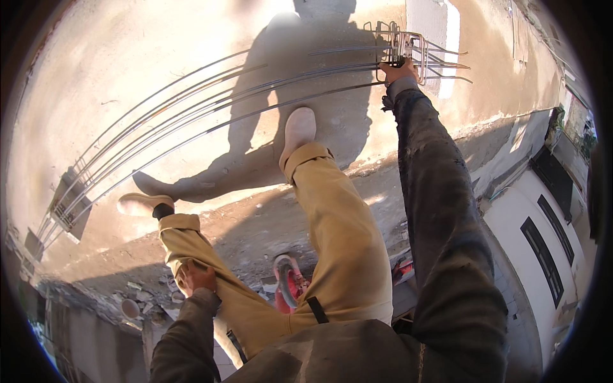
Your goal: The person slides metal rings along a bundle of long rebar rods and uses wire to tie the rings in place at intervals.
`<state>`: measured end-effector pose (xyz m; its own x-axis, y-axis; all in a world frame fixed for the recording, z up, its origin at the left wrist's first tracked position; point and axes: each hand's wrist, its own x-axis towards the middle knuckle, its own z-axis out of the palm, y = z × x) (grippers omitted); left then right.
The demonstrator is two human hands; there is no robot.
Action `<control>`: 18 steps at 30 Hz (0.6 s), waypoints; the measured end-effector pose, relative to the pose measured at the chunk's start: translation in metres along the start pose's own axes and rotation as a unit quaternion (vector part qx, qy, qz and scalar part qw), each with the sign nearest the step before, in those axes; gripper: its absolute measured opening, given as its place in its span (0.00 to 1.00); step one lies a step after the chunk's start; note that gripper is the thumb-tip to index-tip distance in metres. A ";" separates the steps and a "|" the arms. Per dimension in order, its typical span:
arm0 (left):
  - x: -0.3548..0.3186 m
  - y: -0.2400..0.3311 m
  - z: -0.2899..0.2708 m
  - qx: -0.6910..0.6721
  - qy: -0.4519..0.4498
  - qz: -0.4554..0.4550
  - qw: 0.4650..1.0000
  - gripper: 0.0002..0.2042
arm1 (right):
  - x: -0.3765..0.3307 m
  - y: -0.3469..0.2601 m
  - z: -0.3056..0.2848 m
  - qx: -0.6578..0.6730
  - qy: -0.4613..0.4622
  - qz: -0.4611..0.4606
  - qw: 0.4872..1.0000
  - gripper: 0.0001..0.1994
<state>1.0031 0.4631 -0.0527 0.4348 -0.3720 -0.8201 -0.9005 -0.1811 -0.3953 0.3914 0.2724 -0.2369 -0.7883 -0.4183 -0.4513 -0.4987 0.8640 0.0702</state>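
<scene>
The right hand [399,70] grips the end of a long cage of steel rods [211,105] lying on a concrete slab [128,70]. The left hand [196,277] rests on the person's left knee.

Hard, low sunlight floods the pale concrete slab [159,83], blowing it out to glare above the outstretched right hand [399,70]. The person's long, sharp shadow [287,108] falls left of that hand. The left hand [195,277] sits in dim shade. Fisheye bending curves the thin grey steel bars [191,121]; the rim goes black and soft.
</scene>
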 end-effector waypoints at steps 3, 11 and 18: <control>0.006 -0.020 0.000 -0.018 0.003 0.005 1.000 0.32 | -0.013 -0.012 0.019 0.051 -0.072 -0.078 0.993 0.33; 0.030 -0.118 -0.031 -0.111 0.011 0.035 0.993 0.26 | -0.211 -0.165 0.095 0.086 -0.030 -0.065 0.994 0.31; 0.068 -0.217 -0.073 -0.199 0.000 0.066 0.978 0.22 | -0.443 -0.336 0.195 0.162 -0.085 -0.051 0.982 0.38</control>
<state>1.2283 0.4105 0.0077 0.3144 -0.4157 -0.8534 -0.8766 -0.4721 -0.0931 0.9782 0.2224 -0.2340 -0.6552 -0.4780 -0.5850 -0.4086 0.8755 -0.2578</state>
